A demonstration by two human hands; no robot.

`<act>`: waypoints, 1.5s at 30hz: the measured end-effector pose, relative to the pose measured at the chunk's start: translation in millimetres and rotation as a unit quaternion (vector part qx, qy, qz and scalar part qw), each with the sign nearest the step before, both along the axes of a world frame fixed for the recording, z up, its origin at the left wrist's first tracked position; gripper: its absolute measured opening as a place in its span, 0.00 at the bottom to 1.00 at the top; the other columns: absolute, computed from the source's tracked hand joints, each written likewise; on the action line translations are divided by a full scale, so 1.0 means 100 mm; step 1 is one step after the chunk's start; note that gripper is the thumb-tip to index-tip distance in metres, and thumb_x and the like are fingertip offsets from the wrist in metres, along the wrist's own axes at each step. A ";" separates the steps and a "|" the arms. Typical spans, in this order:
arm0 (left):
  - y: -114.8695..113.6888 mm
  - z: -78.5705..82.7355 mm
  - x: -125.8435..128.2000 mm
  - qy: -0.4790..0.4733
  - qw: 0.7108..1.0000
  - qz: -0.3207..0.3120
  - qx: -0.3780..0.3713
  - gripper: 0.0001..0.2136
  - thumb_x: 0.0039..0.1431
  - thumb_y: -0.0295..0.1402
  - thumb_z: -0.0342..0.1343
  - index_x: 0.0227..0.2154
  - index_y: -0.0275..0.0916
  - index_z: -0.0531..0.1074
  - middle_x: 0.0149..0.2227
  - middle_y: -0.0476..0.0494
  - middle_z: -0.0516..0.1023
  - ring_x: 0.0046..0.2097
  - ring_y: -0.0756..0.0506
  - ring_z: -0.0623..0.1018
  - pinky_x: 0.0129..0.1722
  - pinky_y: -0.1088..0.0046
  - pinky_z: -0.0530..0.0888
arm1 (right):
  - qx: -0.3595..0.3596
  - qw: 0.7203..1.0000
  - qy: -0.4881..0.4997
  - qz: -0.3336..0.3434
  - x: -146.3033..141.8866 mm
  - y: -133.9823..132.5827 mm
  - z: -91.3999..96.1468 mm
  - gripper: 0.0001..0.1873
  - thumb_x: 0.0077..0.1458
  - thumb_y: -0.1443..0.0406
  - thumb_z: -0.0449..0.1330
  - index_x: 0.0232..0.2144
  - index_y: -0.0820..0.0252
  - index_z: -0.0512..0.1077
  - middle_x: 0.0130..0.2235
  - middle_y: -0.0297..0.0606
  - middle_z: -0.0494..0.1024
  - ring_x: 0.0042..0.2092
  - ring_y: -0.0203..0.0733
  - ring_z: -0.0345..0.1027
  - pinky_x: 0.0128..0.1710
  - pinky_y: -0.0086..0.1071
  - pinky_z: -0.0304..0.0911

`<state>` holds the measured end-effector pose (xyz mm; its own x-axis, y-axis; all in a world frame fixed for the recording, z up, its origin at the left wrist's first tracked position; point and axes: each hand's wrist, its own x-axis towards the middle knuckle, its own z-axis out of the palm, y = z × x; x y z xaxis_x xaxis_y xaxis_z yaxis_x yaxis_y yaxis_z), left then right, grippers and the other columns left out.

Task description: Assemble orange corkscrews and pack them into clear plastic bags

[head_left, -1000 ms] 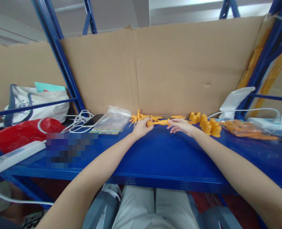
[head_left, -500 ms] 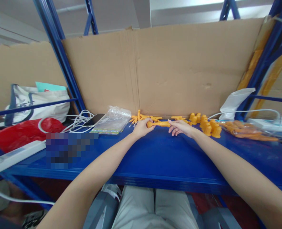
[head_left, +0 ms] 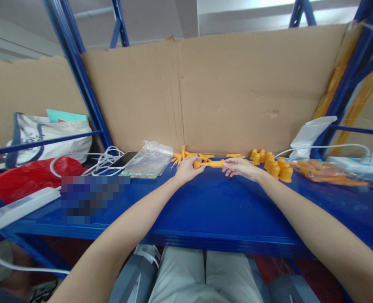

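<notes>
Head view. Detail at the fingertips is small and hard to read. Left hand [head_left: 186, 169] is curled shut around the knobbed left end of an orange rod [head_left: 210, 164]; the palm hides that end's shape. Right hand [head_left: 239, 167] has its fingers loosely bent, tips meeting the rod's right end; whether they pinch it or only touch cannot be told. The rod lies level between the two sets of fingers, just above the blue shelf [head_left: 211, 210].

Just behind the left fingers: loose orange parts [head_left: 186, 155], shapes unclear. Right of the right fingers, near: a cluster of stubby orange pieces [head_left: 276, 166]; farther right, a clear bag of orange parts [head_left: 328, 173], contents blurred. Left of the left fingers: a crumpled clear bag [head_left: 150, 162], then a phone [head_left: 123, 159] and a white cable [head_left: 106, 160]. A pixelated patch [head_left: 91, 198] hides part of the shelf. Both forearms are cut off at the lower edge.

The shelf is painted metal with blue uprights, and a cardboard sheet [head_left: 236, 92] stands behind the fingers as a back wall. Far left: a red bag [head_left: 25, 174] and a white tote [head_left: 47, 134].
</notes>
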<state>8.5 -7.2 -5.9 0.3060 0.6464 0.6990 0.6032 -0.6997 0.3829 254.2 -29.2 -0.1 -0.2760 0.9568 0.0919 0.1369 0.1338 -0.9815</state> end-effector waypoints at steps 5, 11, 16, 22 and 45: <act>-0.03 0.01 0.01 -0.002 1.000 0.000 -0.001 0.07 0.48 0.32 0.63 0.29 0.39 0.70 0.28 0.51 0.76 0.32 0.48 0.76 0.35 0.73 0.71 | -0.009 1.000 -0.004 0.001 -0.06 -0.07 0.05 0.12 0.55 0.59 0.63 0.28 0.63 0.71 0.25 0.37 0.76 0.26 0.32 0.70 0.25 0.23 0.64; -0.03 0.01 0.00 -0.008 1.000 -0.010 0.005 0.07 0.48 0.32 0.63 0.29 0.39 0.70 0.28 0.51 0.77 0.32 0.48 0.76 0.35 0.73 0.71 | -0.017 1.000 -0.006 -0.013 -0.12 -0.12 0.09 0.17 0.58 0.57 0.60 0.23 0.63 0.68 0.20 0.35 0.73 0.22 0.31 0.67 0.23 0.23 0.62; -0.02 0.00 -0.01 -0.011 1.000 -0.017 0.011 0.07 0.49 0.32 0.63 0.29 0.39 0.70 0.28 0.51 0.77 0.32 0.48 0.76 0.35 0.74 0.71 | -0.023 0.999 0.004 -0.025 -0.15 -0.13 0.11 0.16 0.59 0.58 0.59 0.23 0.63 0.68 0.18 0.34 0.72 0.21 0.32 0.66 0.23 0.24 0.62; -0.01 -0.01 -0.01 -0.012 1.000 -0.019 0.013 0.07 0.49 0.33 0.63 0.29 0.39 0.70 0.29 0.51 0.77 0.32 0.49 0.76 0.35 0.74 0.71 | -0.038 0.999 0.014 -0.029 -0.18 -0.11 0.11 0.17 0.62 0.61 0.55 0.23 0.63 0.68 0.18 0.34 0.71 0.19 0.31 0.66 0.21 0.24 0.61; 0.07 -0.05 -0.04 0.069 0.996 0.026 -0.055 0.16 0.57 0.32 0.54 0.49 0.38 0.67 0.36 0.46 0.77 0.36 0.46 0.77 0.40 0.68 0.73 | 0.222 0.923 0.025 -0.314 0.26 0.30 0.00 0.16 0.49 0.67 0.63 0.41 0.58 0.66 0.41 0.38 0.77 0.38 0.38 0.74 0.38 0.31 0.70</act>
<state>4.9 -0.3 -10.6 0.3585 0.7341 0.5767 0.6897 -0.6246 0.3664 280.6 1.2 0.1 0.3343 0.7915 0.5117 0.2812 0.4345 -0.8557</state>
